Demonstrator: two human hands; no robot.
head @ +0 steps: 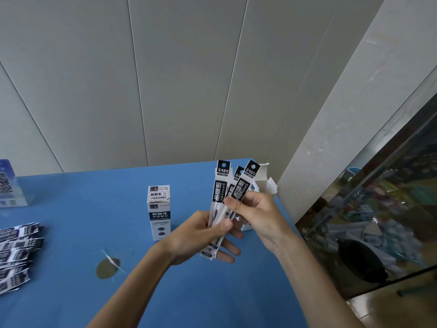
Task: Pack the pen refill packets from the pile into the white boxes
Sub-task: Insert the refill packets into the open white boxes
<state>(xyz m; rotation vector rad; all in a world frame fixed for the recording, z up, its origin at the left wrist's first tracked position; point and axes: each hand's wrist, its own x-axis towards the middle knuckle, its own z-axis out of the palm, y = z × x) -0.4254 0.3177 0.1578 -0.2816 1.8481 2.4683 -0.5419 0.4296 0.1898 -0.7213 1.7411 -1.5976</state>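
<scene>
Both hands hold a small bunch of long, thin black-and-white pen refill packets [220, 202] up above the blue table [94, 204]. The left hand [201, 235] grips the bunch near its lower part, with the thumb curled over the front and the other fingers behind. The right hand [255, 214] pinches the packets a bit higher up, with its fingertips on the front one. The packets fan out at the top, so three black tops show.

Just behind the right hand stands an open white cardboard box [264, 183] with its flaps sticking up. A closed white box with dark print [159, 211] stands upright on the table, to the left of the hands and apart from them. At the left edge of the table lies the pile of more black-and-white packets [16, 254], well apart from the hands. A grey round patch [107, 268] sits on the table near the left arm.
</scene>
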